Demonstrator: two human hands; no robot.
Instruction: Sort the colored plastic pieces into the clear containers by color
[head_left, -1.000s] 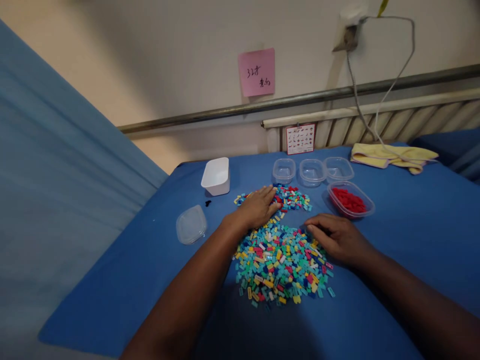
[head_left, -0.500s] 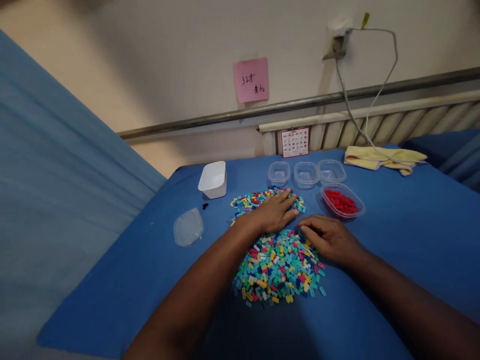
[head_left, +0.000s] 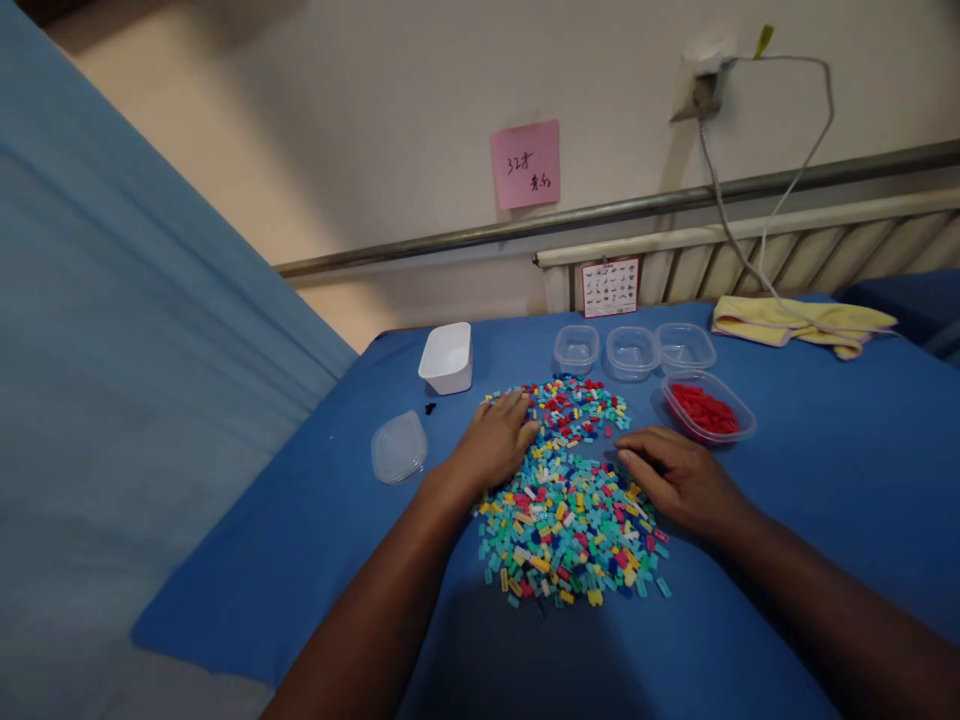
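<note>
A heap of small coloured bricks (head_left: 570,510) lies on the blue table (head_left: 825,500). My left hand (head_left: 491,440) rests flat on the heap's left upper edge, fingers stretched out. At the heap's right edge my right hand (head_left: 675,475) lies palm down with the fingers curled and the fingertips touching bricks. Whether it pinches a brick is hidden. A clear tub of red bricks (head_left: 707,408) stands just beyond my right hand.
Three empty clear tubs (head_left: 632,350) stand in a row behind the heap. A white tub (head_left: 448,357) and a clear lid (head_left: 398,447) lie to the left. A yellow cloth (head_left: 795,322) with a cable over it lies back right. A blue slanted sheet (head_left: 112,350) rises at left.
My left hand has slid back from the far middle of the heap to its left edge, spreading bricks. My right hand has stayed nearly still at the right edge.
</note>
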